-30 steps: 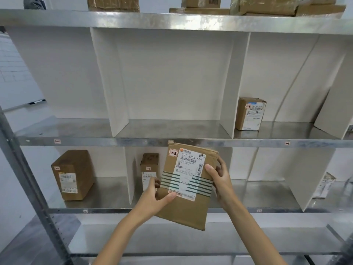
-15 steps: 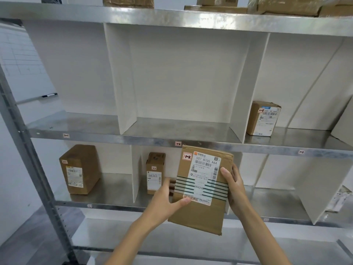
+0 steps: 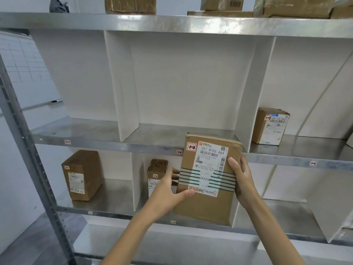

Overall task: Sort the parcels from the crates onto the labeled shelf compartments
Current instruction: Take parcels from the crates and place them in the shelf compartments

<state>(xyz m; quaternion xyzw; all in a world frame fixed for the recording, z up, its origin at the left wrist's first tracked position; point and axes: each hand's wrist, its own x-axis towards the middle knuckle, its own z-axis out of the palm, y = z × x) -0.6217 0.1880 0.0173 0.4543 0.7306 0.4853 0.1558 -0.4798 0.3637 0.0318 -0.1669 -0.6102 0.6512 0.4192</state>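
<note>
Metal shelf (image 3: 86,131) w/ white dividers (image 3: 122,88) fills the view. Left hand (image 3: 166,190) and right hand (image 3: 242,180) grip the parcel (image 3: 206,205) by its sides, upright in air before the shelf edge, prob. so its 1-2 sticker (image 3: 191,146) is read against shelf tag (image 3: 179,152) 1-2 just beside.

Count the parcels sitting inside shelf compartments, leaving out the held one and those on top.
3: a labelled box upper right, a big box lower left, a small box lower middle. Others may hide behind the held parcel.
</note>
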